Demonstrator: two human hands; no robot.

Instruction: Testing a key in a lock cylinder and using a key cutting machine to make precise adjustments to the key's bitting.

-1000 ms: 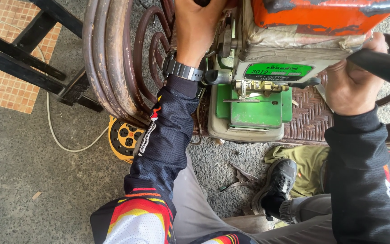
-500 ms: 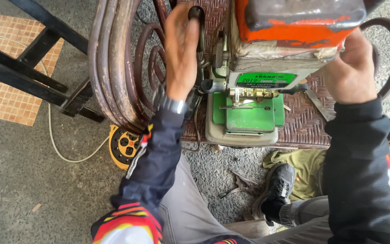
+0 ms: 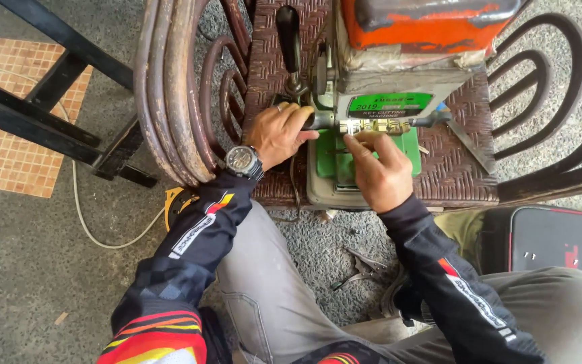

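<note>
both hands have dropped from the machine's sides to its front: left hand (image 3: 279, 133) fingers curl around the grey knob (image 3: 320, 120), right hand (image 3: 378, 170) fingertips pinch the brass vise (image 3: 375, 126). above it sits a green oval label (image 3: 390, 105) under the orange housing (image 3: 426, 27).

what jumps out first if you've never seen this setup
The green and orange machine sitting on a woven rattan chair at top centre catches the eye first. Both hands work at its front: the left hand grips a knob on its left side, and the right hand pinches at the brass clamp bar. Pliers lie on the gravel below, between the person's knees.
</note>
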